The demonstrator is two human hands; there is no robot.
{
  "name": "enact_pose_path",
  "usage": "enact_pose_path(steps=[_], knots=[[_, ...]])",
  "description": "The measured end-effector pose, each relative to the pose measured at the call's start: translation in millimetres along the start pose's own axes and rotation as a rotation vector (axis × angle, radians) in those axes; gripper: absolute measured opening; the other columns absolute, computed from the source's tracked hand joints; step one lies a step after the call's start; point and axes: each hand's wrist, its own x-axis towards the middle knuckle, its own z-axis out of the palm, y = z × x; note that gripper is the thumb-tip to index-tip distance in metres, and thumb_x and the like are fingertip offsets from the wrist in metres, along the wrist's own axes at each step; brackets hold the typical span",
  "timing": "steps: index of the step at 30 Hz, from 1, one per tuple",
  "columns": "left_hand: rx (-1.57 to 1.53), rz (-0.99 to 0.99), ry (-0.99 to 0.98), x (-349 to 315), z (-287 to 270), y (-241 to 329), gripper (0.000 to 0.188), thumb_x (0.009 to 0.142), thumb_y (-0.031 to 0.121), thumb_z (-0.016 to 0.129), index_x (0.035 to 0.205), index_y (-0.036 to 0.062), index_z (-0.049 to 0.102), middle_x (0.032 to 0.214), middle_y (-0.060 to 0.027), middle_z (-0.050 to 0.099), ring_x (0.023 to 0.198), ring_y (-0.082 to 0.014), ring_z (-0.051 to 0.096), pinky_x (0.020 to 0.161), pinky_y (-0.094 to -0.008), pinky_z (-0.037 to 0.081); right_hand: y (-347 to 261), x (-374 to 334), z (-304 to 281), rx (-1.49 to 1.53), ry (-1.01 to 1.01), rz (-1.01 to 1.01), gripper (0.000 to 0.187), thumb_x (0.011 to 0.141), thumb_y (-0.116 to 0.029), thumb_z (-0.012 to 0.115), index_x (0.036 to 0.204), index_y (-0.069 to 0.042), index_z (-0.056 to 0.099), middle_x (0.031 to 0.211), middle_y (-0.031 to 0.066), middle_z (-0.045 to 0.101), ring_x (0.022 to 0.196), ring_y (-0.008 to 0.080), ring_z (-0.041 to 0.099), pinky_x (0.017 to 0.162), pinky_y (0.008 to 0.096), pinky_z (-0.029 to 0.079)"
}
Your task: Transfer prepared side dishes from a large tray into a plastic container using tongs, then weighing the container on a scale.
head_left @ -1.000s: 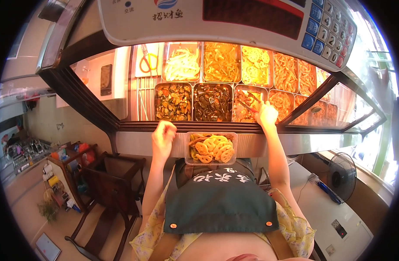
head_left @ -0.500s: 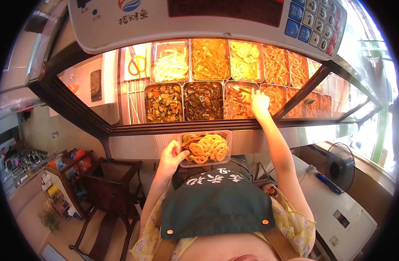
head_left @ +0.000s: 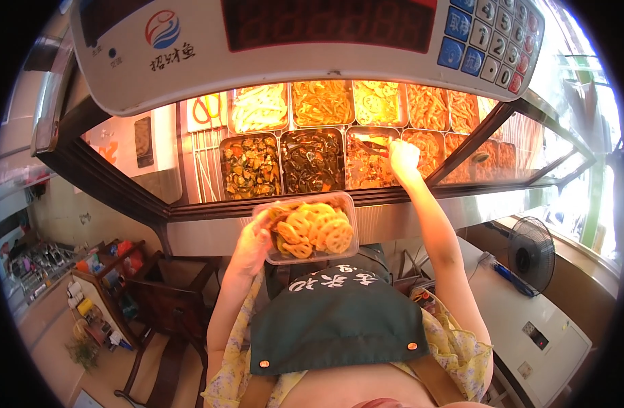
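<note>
My left hand [head_left: 252, 243] grips the left side of a clear plastic takeaway box [head_left: 351, 248], held in front of the display counter's edge. Sliced lotus root [head_left: 312, 228] heaps up inside it. Through the counter opening, my right hand [head_left: 404, 161] is closed above a metal tray of reddish food [head_left: 366, 168]. From its fingers a pair of tongs [head_left: 374, 145], small and partly covered by the hand, points left over that tray. Left of it lie a tray of dark strips [head_left: 313, 163] and a tray of mixed chopped food [head_left: 251, 166].
A scale with a keypad [head_left: 210, 75] overhangs the top. Orange-handled scissors [head_left: 207, 109] and long metal skewers [head_left: 206, 163] lie left of the trays. The counter's dark frame [head_left: 257, 205] borders the opening. A fan [head_left: 531, 255] stands at right, a wooden chair [head_left: 166, 299] at left.
The box in my left hand has risen, shifted slightly left and tilted. My right hand stays over the reddish tray, with the tongs' angle changed. The view has shifted a little.
</note>
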Motion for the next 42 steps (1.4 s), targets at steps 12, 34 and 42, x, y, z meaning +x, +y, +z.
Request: enact_pose_path(steps=[12, 34, 42], knots=[[-0.027, 0.31, 0.066, 63, -8, 58, 0.093, 0.078, 0.055, 0.066, 0.142, -0.0012, 0.027, 0.145, -0.0109, 0.037, 0.134, -0.024, 0.036, 0.111, -0.0414, 0.03, -10, 8, 3, 0.078, -0.266, 0.275, 0.032, 0.074, -0.038, 0.073, 0.083, -0.008, 0.071, 0.081, 0.0153, 0.069, 0.077, 0.0315, 0.069, 0.069, 0.0415, 0.054], [-0.008, 0.153, -0.016, 281, -59, -11, 0.051, 0.093, 0.028, 0.059, 0.137, 0.01, 0.039, 0.133, -0.0093, 0.047, 0.118, -0.0218, 0.051, 0.094, -0.0419, 0.044, -28, -33, -182, 0.021, 0.101, 0.034, 0.029, 0.073, -0.018, 0.068, 0.102, -0.017, 0.066, 0.089, 0.0052, 0.062, 0.077, 0.0257, 0.064, 0.067, 0.0386, 0.051], [0.09, -0.044, -0.069, 278, -52, -22, 0.057, 0.092, 0.041, 0.055, 0.137, 0.0098, 0.039, 0.132, -0.0077, 0.051, 0.121, -0.0225, 0.051, 0.097, -0.047, 0.046, -79, -8, -170, -0.032, 0.16, -0.187, 0.039, 0.07, -0.01, 0.064, 0.109, -0.009, 0.063, 0.094, 0.0064, 0.06, 0.088, 0.0232, 0.061, 0.073, 0.0361, 0.05]])
